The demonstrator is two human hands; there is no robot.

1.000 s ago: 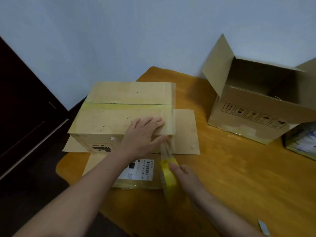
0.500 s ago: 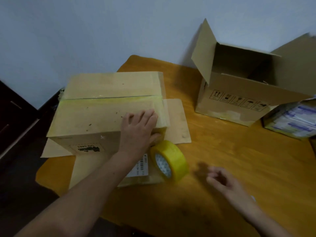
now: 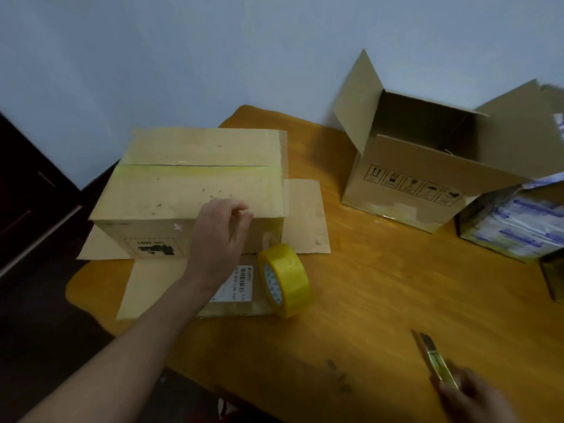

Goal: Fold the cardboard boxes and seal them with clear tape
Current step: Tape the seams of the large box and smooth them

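On the wooden table [image 3: 381, 285] our left hand [image 3: 219, 236] steadies the taped cardboard box [image 3: 189, 190] at its near edge, fingers curled, pinching tape or not we cannot tell, the tape roll [image 3: 285, 279] just right of it, while our right hand [image 3: 476, 398] grips a utility knife [image 3: 433, 358], presumably to cut.

We see a plain pale blue-grey wall [image 3: 152, 56], an orange-brown wooden table [image 3: 381, 285] set against it, a dark wooden door [image 3: 27, 184] at left, dark floor [image 3: 45, 325], dim even light
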